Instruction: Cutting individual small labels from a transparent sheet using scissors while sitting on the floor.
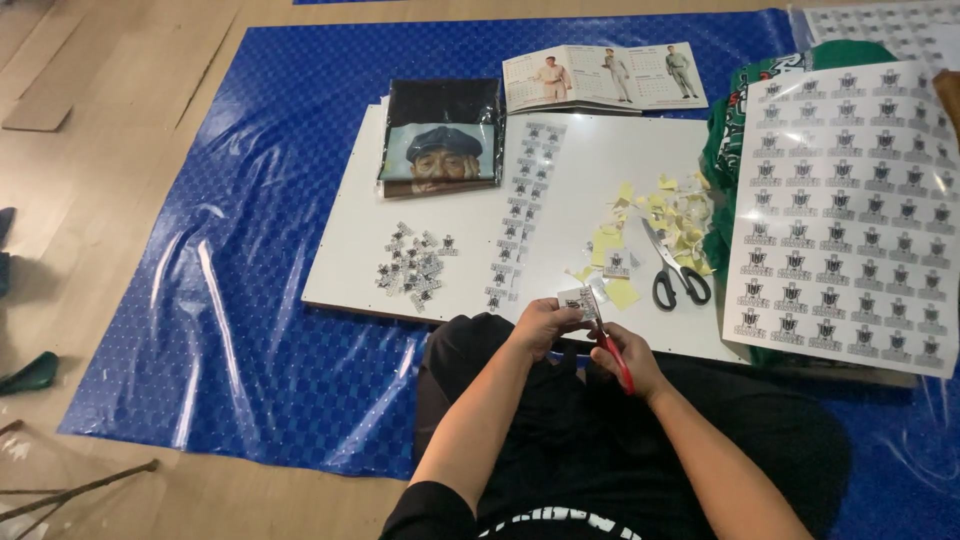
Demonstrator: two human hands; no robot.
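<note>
Over the white board (pixel 600 150), left hand (pixel 543 325) pinches a small sticker piece (pixel 578 300); right hand (pixel 625 360) grips red-handled scissors (pixel 610 345). Risk: blades close to fingers (pixel 562 318); slip could nick them or miscut.

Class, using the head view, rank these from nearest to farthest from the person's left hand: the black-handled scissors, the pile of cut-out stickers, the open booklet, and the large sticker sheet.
From the left hand:
1. Black-handled scissors, just right, on the board.
2. Pile of cut-out stickers, left; close to the scissors' distance, slightly farther.
3. Large sticker sheet, far right.
4. Open booklet, top of the board.
</note>
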